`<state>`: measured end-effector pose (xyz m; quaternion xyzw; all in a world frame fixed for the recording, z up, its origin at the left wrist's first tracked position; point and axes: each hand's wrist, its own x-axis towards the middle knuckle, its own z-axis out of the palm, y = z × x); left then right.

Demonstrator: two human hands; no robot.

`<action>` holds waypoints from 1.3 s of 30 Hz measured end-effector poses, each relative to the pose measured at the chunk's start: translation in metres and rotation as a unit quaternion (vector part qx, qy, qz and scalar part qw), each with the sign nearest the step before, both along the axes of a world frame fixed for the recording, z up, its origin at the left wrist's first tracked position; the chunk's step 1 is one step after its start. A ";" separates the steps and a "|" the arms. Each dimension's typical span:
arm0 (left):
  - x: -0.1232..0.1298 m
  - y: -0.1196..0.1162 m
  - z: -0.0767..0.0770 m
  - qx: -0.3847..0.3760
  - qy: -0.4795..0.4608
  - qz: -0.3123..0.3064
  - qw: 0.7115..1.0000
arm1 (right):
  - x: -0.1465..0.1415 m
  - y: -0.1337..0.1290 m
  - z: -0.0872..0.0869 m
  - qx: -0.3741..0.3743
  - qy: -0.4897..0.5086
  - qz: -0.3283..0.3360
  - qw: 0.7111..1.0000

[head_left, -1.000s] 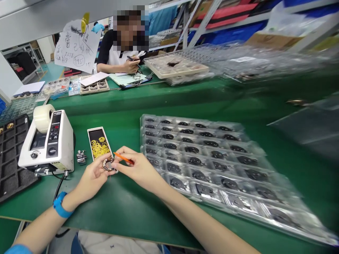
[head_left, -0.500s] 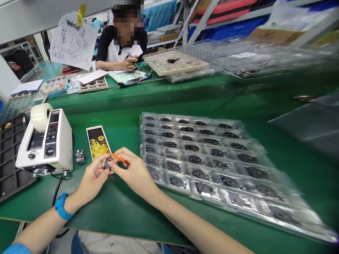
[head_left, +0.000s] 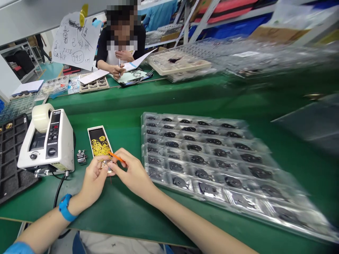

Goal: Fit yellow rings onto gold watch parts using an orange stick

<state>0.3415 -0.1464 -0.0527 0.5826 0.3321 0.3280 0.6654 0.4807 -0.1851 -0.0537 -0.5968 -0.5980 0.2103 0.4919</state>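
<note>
A small round metal part with a shiny face is pinched between the thumb and fingers of my left hand, which wears a blue wristband. My right hand is closed round a slim orange tool, its exact kind unclear. The right thumb and fingertips also touch the round part's edge. Below it hangs a thin reddish wire. Just beyond both hands lies a narrow white-rimmed box holding many thin yellow rings. My fingers partly cover the round part and the box's near end.
A white tape dispenser and a small metal counter stand to the left, beside a black compartment tray. At right lies a large clear plastic tray of dark parts. A person sits opposite, holding a pen.
The round part has turned so its shiny face shows; a greyish surface showed before. The right fingers shifted slightly on it. The person opposite lowered the pen hand and raised the other.
</note>
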 end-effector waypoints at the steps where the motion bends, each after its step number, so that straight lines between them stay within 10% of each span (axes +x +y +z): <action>1: -0.001 0.001 -0.002 0.012 0.014 -0.010 1.000 | 0.000 0.001 0.000 0.003 -0.008 0.000 1.000; 8: -0.005 0.012 0.011 0.201 0.142 0.018 0.969 | 0.000 -0.010 0.004 0.208 -0.146 -0.033 0.967; 12: -0.005 0.013 0.020 0.074 0.073 0.064 0.993 | -0.006 -0.022 0.006 0.354 -0.296 -0.069 0.884; 21: -0.002 -0.001 0.019 -0.064 -0.004 0.020 0.998 | 0.000 -0.009 0.002 0.287 -0.305 -0.098 0.903; 39: -0.006 -0.009 0.009 0.128 0.049 0.031 0.990 | 0.003 -0.005 -0.004 0.358 -0.324 -0.037 0.875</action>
